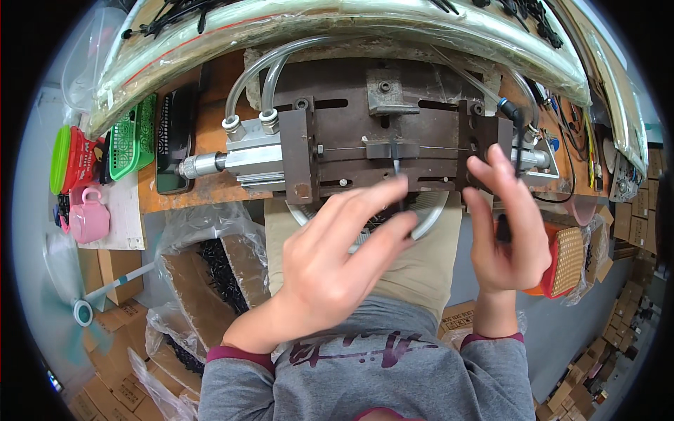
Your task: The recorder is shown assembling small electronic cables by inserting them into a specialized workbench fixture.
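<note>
A dark metal fixture (351,165) sits at the table edge, with a small grey block (379,150) at its middle on a thin rod. A slender dark piece (396,158) stands at that block. Just in front of it is my left hand (330,259), its index finger and thumb apart; the fingertips are slightly blurred, and no held part shows clearly. My right hand (509,231) hangs open with spread fingers by the fixture's right end. Below the fixture, a white-rimmed container (430,223) with dark contents rests over my lap, partly hidden by my left hand.
Air cylinders (256,160) with clear hoses (270,84) flank the fixture. A plastic-wrapped ledge (337,28) carrying black parts runs behind. At left are a green basket (133,137) and pink cup (90,216); below, an open carton (189,295) of black parts. A red-orange stool (558,263) stands right.
</note>
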`<action>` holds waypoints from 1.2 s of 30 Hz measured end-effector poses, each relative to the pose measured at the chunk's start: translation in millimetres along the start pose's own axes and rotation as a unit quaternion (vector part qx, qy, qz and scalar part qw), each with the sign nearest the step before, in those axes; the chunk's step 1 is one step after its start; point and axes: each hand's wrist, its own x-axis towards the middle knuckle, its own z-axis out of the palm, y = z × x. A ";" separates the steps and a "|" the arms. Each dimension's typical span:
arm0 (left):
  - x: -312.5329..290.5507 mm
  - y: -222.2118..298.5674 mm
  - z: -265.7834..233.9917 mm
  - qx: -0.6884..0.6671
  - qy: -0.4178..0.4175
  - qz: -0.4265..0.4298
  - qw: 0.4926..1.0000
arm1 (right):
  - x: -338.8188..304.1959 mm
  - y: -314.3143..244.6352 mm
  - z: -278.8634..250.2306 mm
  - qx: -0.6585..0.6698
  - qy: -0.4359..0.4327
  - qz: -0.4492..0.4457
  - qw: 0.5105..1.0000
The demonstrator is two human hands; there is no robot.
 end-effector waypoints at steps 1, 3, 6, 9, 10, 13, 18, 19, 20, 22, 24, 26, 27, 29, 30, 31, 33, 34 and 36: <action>-2.3 -3.3 5.8 0.027 -0.006 0.005 1.000 | -0.5 -1.1 -0.4 0.045 0.001 0.023 0.999; -8.9 -10.2 19.8 0.081 -0.018 0.015 0.996 | -0.5 -3.2 -0.3 0.137 0.008 0.066 0.988; -3.0 -11.6 21.5 0.113 -0.036 0.006 0.993 | 1.6 -6.0 -1.9 0.201 0.000 0.100 0.975; 2.7 -11.2 17.4 0.134 -0.058 0.005 0.989 | -0.7 -5.1 -11.2 0.229 -0.032 0.130 0.964; 3.1 -10.1 16.7 0.141 -0.065 0.006 0.988 | -3.1 -7.1 -13.2 0.249 -0.031 0.150 0.956; 11.5 -5.4 2.6 0.131 -0.103 -0.012 0.986 | -9.4 -8.4 -9.8 0.360 -0.001 0.180 0.916; 83.3 -23.8 -25.5 0.112 0.062 0.114 0.985 | -9.2 -12.8 -12.0 0.102 -0.135 0.111 0.979; 107.0 -28.5 -30.5 0.144 0.095 0.159 0.972 | -12.9 -12.1 -7.0 0.075 -0.142 0.098 0.982; 128.7 -38.4 -37.1 0.220 0.119 0.223 0.942 | -11.0 -13.5 -0.6 0.083 -0.147 0.063 0.984; 168.8 -52.5 -38.1 0.294 0.065 0.285 0.910 | -6.6 -17.1 8.7 0.074 -0.162 0.035 0.983; 199.8 -66.6 -27.6 0.314 -0.032 0.315 0.895 | -14.0 -15.0 20.8 0.031 -0.180 0.006 0.983; 218.0 -80.5 -18.2 0.327 -0.059 0.350 0.876 | -9.8 -19.2 27.6 0.000 -0.185 -0.013 0.983; 225.8 -83.7 -15.6 0.343 -0.089 0.357 0.864 | -6.6 -20.0 29.7 -0.015 -0.185 -0.015 0.982; 237.8 -77.5 -5.1 0.406 -0.131 0.349 0.834 | -3.0 -21.0 30.2 -0.038 -0.188 -0.013 0.981; 241.7 -74.8 -1.7 0.402 -0.152 0.341 0.836 | -1.4 -21.9 29.4 -0.044 -0.192 -0.013 0.980; 245.6 -71.9 1.9 0.398 -0.174 0.332 0.837 | -0.5 -21.8 28.5 -0.050 -0.196 -0.013 0.979; 250.1 -71.9 3.4 0.355 -0.169 0.325 0.860 | -3.2 -20.3 29.5 -0.052 -0.190 -0.014 0.980; 249.8 -76.7 3.3 0.314 -0.144 0.326 0.880 | -4.4 -19.7 29.6 -0.054 -0.186 -0.012 0.981; 246.3 -86.7 3.1 0.174 -0.044 0.320 0.930 | -2.8 -17.6 26.8 -0.028 -0.192 0.002 0.981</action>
